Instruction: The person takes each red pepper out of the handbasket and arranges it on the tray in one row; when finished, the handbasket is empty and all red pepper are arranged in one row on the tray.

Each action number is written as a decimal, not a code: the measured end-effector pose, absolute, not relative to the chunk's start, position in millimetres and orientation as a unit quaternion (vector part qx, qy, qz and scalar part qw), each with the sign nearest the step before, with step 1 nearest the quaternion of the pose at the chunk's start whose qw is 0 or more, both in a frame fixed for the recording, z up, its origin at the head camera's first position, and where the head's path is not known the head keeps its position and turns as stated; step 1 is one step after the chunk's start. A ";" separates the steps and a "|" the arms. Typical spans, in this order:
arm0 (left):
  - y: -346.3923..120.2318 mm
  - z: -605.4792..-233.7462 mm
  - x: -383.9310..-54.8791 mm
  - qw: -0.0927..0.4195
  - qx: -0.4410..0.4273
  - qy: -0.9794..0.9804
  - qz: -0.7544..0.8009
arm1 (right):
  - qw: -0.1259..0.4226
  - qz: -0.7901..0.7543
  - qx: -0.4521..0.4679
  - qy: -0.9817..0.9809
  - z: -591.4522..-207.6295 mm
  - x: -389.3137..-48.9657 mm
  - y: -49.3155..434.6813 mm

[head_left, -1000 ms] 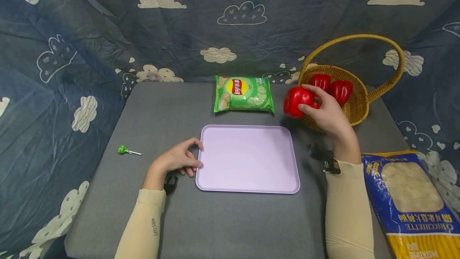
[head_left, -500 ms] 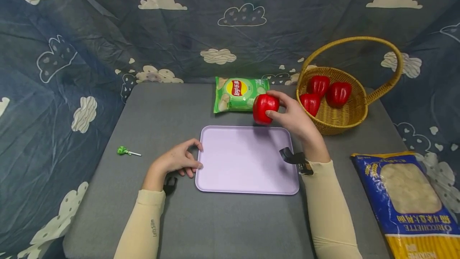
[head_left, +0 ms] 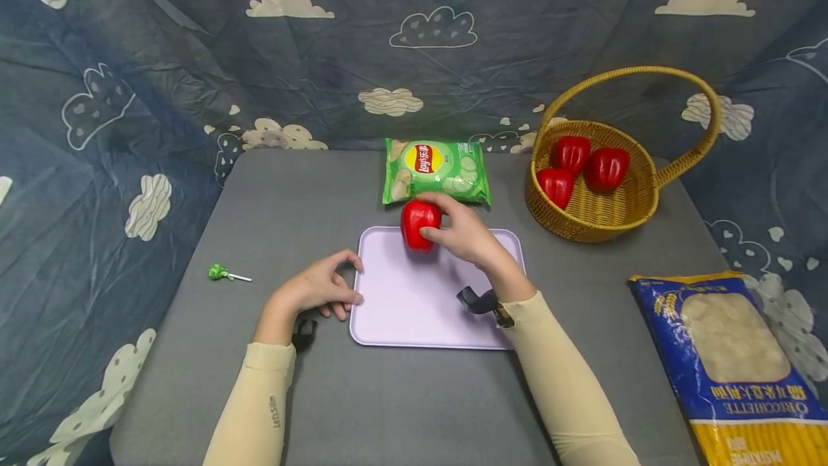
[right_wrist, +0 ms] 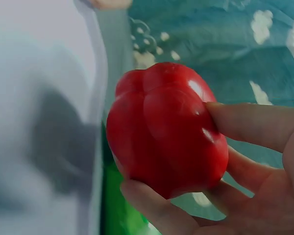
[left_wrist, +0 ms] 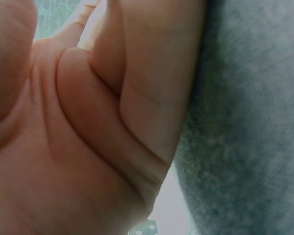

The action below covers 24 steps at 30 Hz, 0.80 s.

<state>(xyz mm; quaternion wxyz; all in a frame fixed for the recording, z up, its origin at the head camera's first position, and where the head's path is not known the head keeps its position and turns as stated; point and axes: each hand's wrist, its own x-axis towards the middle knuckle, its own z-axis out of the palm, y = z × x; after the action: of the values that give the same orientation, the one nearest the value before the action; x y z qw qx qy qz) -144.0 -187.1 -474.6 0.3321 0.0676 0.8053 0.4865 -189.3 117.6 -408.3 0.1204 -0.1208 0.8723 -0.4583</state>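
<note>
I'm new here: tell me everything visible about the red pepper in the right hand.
The red pepper is glossy, blocky and lobed, its smooth, waxy-looking skin unbroken where visible; no stem shows. The right hand grips it between thumb and fingers, apparently above the far edge of the lilac tray, near the green chip bag.

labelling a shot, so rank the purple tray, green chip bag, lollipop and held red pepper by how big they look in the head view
1. Purple tray, though the right hand hides part of it
2. Green chip bag
3. Held red pepper
4. Lollipop
</note>
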 end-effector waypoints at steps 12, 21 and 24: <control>-185.6 -472.7 -144.1 0.334 0.066 0.810 0.477 | 0.112 -0.450 -0.150 0.873 -435.2 -181.7 74.1; -186.1 -472.7 -143.9 0.334 0.072 0.813 0.472 | 0.088 -0.440 -0.151 0.881 -446.2 -179.5 56.1; -186.1 -472.3 -143.7 0.335 0.069 0.813 0.471 | 0.078 -0.439 -0.154 0.882 -447.6 -178.8 53.2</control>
<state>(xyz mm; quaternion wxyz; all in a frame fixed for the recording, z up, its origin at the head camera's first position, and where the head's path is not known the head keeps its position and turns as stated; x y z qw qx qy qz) -143.7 -186.1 -472.3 0.3352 0.0686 0.8132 0.4707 -178.8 53.2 -447.6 0.0783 -0.1544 0.8819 -0.4385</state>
